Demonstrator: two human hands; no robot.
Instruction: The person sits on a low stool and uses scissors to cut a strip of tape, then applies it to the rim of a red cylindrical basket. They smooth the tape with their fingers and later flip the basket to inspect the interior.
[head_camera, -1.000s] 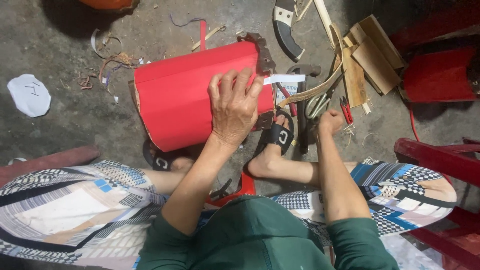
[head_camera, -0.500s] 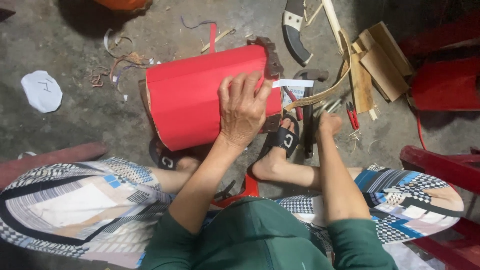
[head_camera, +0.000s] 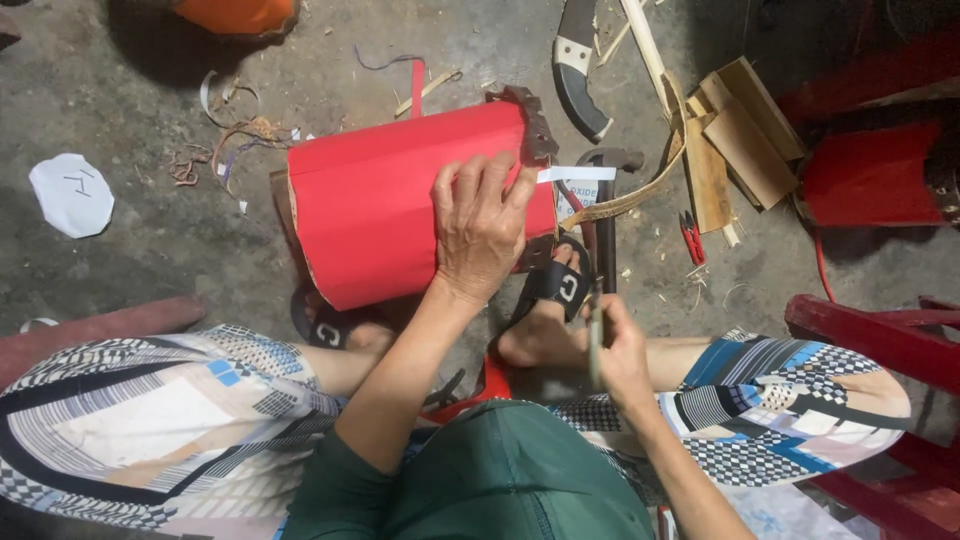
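A red paper-wrapped cylinder (head_camera: 380, 210) lies on its side on the concrete floor, between my sandalled feet (head_camera: 545, 320). My left hand (head_camera: 480, 230) presses flat on its right end, fingers spread, next to a white paper strip (head_camera: 575, 174) that sticks out from the edge. My right hand (head_camera: 625, 355) is lower, beside my right foot, closed around a thin stick-like handle. That handle seems to belong to the hammer (head_camera: 606, 200) lying beside the cylinder. A tan strip (head_camera: 640, 195) curves away from the cylinder's end.
Wooden offcuts (head_camera: 740, 140), a curved knife (head_camera: 578, 65) and small red cutters (head_camera: 690, 235) lie at the upper right. Red stools (head_camera: 870, 175) stand at the right. A white paper disc (head_camera: 70, 195) and scraps lie to the left, and an orange object (head_camera: 235, 15) at the top.
My right hand has dropped from near the tan strip to beside my right foot and closed on the thin handle. My left hand stays pressed on the cylinder.
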